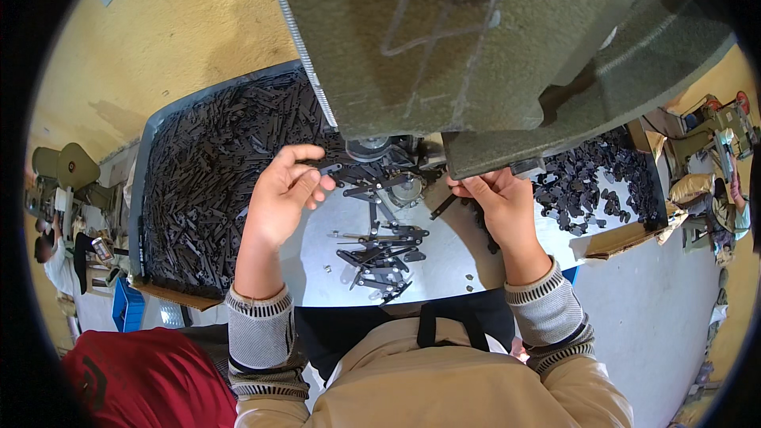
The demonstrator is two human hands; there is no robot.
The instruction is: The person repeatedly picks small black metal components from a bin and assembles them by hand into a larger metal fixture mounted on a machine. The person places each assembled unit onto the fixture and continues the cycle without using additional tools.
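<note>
My left hand (283, 194) hovers at the edge of a large grey tray (141, 166) heaped with black flat metal strips (206, 166), its fingers pinching one black strip (330, 168) near the round die (369, 147) of a grey-green press machine (476, 40). My right hand (499, 202) sits just under the machine's head and holds a thin black strip (442, 206) at an angle. Between both hands, several loose black strips (380, 257) lie piled on the shiny metal work plate (444, 250).
A cardboard box (610, 242) with black shaped metal pieces (587, 186) stands on the right. A red cloth (151, 376) lies at lower left beside a blue crate (127, 309). Another person (55, 257) works far left; more machines (713, 131) stand far right.
</note>
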